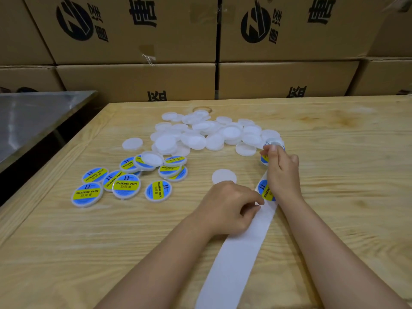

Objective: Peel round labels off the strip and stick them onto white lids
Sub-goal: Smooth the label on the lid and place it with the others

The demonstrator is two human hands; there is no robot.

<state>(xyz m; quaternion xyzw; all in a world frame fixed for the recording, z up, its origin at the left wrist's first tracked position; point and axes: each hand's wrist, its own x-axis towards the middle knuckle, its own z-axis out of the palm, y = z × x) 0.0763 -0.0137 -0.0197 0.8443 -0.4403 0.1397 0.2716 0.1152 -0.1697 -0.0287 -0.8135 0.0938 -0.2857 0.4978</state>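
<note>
Our left grip (225, 208) pinches the strip (234, 264) down on the worktop (66, 241); our right grip (283, 172) pinches a label (264, 159) at the strip's 12 o'clock end. A bare lid (224, 176) waits just at 12 o'clock of the left grip. Pulled askew, the label may fold onto itself (glue to glue) and land off-centre.

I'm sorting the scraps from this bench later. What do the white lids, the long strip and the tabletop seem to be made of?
The white lids: probably plastic, smooth and slightly translucent, with moulded rims. The strip: seemingly coated backing paper, thin, white, lying flat with a faint sheen. The tabletop: pale wood or a wood-look laminate, streaky grain, low gloss.
</note>
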